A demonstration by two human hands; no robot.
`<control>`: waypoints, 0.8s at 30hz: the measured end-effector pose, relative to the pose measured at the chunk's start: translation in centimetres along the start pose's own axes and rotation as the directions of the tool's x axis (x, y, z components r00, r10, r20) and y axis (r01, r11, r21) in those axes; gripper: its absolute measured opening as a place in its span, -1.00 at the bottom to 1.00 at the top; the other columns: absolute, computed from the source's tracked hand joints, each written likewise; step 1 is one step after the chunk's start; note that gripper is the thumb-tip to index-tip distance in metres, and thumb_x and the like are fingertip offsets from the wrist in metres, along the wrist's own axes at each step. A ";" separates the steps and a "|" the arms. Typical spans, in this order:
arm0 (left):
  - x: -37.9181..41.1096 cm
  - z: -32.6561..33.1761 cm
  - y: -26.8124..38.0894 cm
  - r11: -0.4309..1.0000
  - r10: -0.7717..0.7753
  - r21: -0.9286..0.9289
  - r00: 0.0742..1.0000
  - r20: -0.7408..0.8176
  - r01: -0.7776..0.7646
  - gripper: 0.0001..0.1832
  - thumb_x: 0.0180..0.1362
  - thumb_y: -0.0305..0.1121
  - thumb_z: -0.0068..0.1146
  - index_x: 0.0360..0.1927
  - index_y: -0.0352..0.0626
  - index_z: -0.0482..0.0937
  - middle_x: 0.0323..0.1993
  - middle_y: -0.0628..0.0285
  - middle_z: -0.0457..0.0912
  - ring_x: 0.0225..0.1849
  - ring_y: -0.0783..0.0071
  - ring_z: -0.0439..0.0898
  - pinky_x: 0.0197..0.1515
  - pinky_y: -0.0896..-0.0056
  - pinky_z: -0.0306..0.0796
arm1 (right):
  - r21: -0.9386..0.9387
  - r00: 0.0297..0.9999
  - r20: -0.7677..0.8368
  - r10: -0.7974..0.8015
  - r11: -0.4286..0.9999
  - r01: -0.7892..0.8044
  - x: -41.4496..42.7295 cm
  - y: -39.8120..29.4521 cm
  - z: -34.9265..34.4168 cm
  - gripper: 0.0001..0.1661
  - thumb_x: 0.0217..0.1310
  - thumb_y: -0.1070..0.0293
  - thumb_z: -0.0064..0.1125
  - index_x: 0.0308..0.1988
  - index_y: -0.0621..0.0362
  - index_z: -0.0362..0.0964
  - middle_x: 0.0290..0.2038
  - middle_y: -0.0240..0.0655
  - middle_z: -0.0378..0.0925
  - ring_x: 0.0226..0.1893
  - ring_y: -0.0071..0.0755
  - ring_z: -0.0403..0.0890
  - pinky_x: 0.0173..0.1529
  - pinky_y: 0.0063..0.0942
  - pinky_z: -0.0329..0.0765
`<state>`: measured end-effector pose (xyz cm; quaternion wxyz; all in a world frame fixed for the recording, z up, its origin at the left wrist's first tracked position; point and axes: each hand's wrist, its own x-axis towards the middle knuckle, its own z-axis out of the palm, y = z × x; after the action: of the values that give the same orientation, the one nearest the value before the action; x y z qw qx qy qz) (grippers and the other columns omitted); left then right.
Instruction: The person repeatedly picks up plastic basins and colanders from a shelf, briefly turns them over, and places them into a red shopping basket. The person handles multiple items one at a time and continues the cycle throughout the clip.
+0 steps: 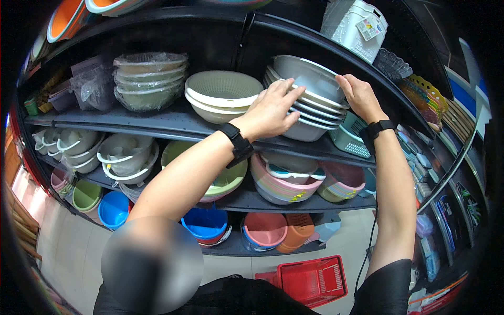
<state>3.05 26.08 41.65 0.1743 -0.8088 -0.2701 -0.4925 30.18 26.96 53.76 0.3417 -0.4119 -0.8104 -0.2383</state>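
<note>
A stack of grey plastic basins with pale rims [307, 130] stands on the upper shelf. Its top basin [309, 73] is tilted up at the back. My right hand [360, 94] pinches that basin's right rim, with the thumb on the inside. At the stack's front left, my left hand [273, 108] lies against the rims with its fingers spread; its palm side is hidden. Just left of it sits a cream colander [224, 87] nested in a matching bowl. A mint plastic basket [350, 138] stands to the right, below my right wrist.
Plastic-wrapped colanders [151, 84] stand farther left on the same shelf [157, 123]. Below are a green basin [232, 177], nested pink basins [283, 187] and blue buckets [204, 224]. On the floor lies a red shopping basket [311, 279]. A dark cable [370, 244] hangs beside my right arm.
</note>
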 end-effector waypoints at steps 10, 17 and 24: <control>-0.4 0.4 0.0 0.999 -0.043 0.013 0.999 0.020 0.042 -0.32 0.30 -0.13 0.24 0.46 -0.08 0.38 0.44 -0.22 0.34 0.44 -0.23 0.33 0.43 -0.15 0.28 | -0.111 0.964 -0.264 0.028 0.992 -0.059 0.3 -1.6 -2.8 -0.33 0.25 -0.20 0.40 -0.20 0.31 0.57 -0.22 0.04 0.67 -0.18 0.09 0.70 -0.06 -0.15 0.58; -0.4 1.2 0.3 0.996 -0.081 -0.036 0.997 -0.001 0.081 -0.31 0.36 -0.10 0.15 0.45 -0.25 0.35 0.46 -0.33 0.28 0.47 -0.30 0.28 0.48 -0.14 0.22 | -0.100 0.921 -0.373 0.116 0.981 -0.164 -1.6 -3.0 -6.5 -0.47 0.30 -0.05 0.42 -0.11 0.23 0.56 -0.33 -0.14 0.67 -0.30 -0.28 0.69 -0.14 -0.34 0.59; -0.9 0.9 0.7 0.770 -0.396 -0.567 0.916 -0.066 0.292 -0.40 0.56 -0.08 -0.12 0.39 -0.42 0.37 0.40 -0.19 0.43 0.39 0.05 0.46 0.44 0.15 0.29 | 0.139 0.890 -0.442 0.109 0.989 -0.053 -9.4 -4.5 -11.9 -0.54 0.40 0.03 0.37 0.01 0.19 0.56 -0.23 -0.35 0.67 -0.19 -0.56 0.59 -0.08 -0.46 0.54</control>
<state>3.76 25.79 40.40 -0.1333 -0.7123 -0.2453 -0.6440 34.72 11.84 54.01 0.5536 -0.3575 -0.7051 -0.2619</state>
